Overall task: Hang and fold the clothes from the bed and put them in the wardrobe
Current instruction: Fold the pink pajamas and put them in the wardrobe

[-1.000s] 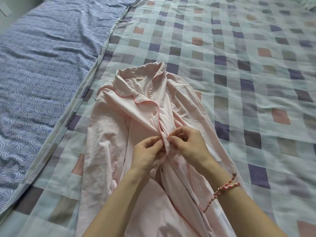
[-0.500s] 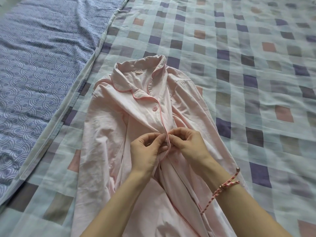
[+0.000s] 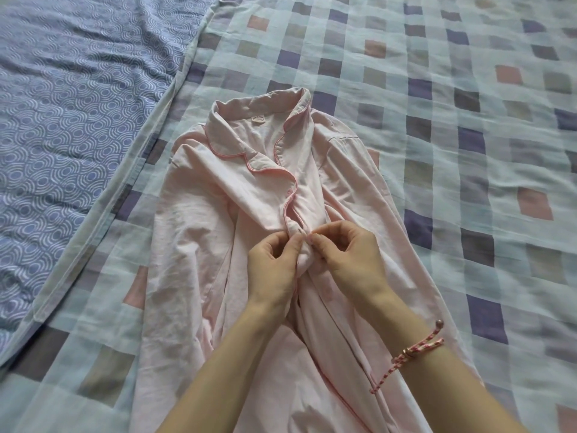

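**Garment.** A pale pink pyjama shirt (image 3: 199, 245) lies front-up on the bed, in the middle of the view, collar (image 3: 249, 120) at the far end and hem running off the near edge. Darker pink piping trims the collar and front edge. A small label (image 3: 258, 119) shows inside the neck, and one pink button (image 3: 289, 191) is visible below the collar. The cloth is creased, with the sleeves folded along the body on both sides.

**Hands.** The left hand (image 3: 271, 267) and right hand (image 3: 349, 257) meet at the front opening, fingertips close together. Each pinches the shirt's front edge between thumb and fingers (whether a button sits between them cannot be told). A pink-and-white cord bracelet (image 3: 415, 354) circles the right wrist.

**Surroundings.** The shirt rests on a checked bedcover (image 3: 468, 151) of pale blue, purple, grey and pink squares. To the left lies a blue sheet (image 3: 62, 120) printed with white arcs, its border touching the bedcover's edge. The forearms cover the near middle of the shirt.

**Change.** Against half a second earlier, both hands hold the same spot on the opening; the front edge just beyond the fingertips is now more bunched and curved.
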A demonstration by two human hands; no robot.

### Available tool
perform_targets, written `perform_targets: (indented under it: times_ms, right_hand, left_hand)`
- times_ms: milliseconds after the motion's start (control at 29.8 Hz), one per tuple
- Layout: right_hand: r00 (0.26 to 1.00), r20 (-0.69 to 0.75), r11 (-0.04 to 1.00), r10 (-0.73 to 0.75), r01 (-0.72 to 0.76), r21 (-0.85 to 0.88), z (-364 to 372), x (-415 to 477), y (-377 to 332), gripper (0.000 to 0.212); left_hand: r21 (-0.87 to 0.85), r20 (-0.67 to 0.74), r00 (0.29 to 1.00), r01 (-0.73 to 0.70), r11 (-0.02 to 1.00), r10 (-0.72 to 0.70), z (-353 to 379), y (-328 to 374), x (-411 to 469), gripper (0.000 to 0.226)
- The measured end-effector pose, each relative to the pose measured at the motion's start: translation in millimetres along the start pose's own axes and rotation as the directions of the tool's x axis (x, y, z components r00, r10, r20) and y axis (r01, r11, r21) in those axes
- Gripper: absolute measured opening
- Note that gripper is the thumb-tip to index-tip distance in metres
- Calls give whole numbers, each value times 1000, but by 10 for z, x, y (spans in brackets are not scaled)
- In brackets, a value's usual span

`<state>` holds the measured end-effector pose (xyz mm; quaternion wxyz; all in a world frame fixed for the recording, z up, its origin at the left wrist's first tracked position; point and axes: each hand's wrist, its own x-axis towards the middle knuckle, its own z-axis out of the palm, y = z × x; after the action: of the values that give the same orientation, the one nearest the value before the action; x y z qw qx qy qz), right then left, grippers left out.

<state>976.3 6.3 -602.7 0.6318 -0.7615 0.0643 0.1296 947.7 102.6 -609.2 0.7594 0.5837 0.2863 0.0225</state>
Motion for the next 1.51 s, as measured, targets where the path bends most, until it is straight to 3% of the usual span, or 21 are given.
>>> perform_targets:
  times_ms: [134,336,470,537,638,772,839,1175,1309,1343,1377,1444,1511]
  right_hand:
    - [999,-5,996,-38,38,-82,19,1,-20,6]
    - [997,-32,997,-71,71,-8,9,-24,-23,13]
    - [996,-23,995,-85,83,-54,7,13,-19,13]
    - [997,4,994,-81,81,-73,-14,43,-24,13]
    - [996,50,996,-74,76,-46,-33,70,-43,18]
    - [996,74,999,-40,40,10,0,55,-46,14]
    - [996,88,1000,-19,18,7,-5,63,-32,13]
    - [980,186,988,75,-99,121,-59,79,-31,16]
    - [990,122,991,75,-88,104,-18,43,-16,16]
    - [993,90,995,71,-76,61,13,25,-10,14]
    - [996,51,997,68,-69,16,50,4,-8,10]
    - [995,-72,996,68,-72,-57,139,-16,5,12]
    - [976,-197,992,88,-104,-70,207,-2,30,11]
  left_hand:
    - [-60,32,999,21,998,-19,-42,9,-12,15]
    - [263,19,986,-166,950,167,-68,17,-57,20]
    - [374,100,972,-234,897,212,-79,-4,-58,15]
    - [300,126,977,-202,932,171,-85,25,-53,16]
    - [9,126,992,-32,999,31,-50,98,-71,20]
    - [-356,167,974,202,912,-150,-78,88,-52,18]
    - [-362,178,970,221,905,-165,-101,75,-32,19]
    - [-127,94,988,130,983,-118,-19,149,-69,7]
    - [-27,28,998,49,998,-48,-4,75,-49,6]
    - [83,1,1000,-29,996,29,-24,29,-22,9]
    - [257,-9,988,-145,956,152,-48,-27,9,12]
    - [531,43,926,-339,777,375,-74,-117,32,13]
    - [602,68,870,-426,675,489,-72,-171,20,11]
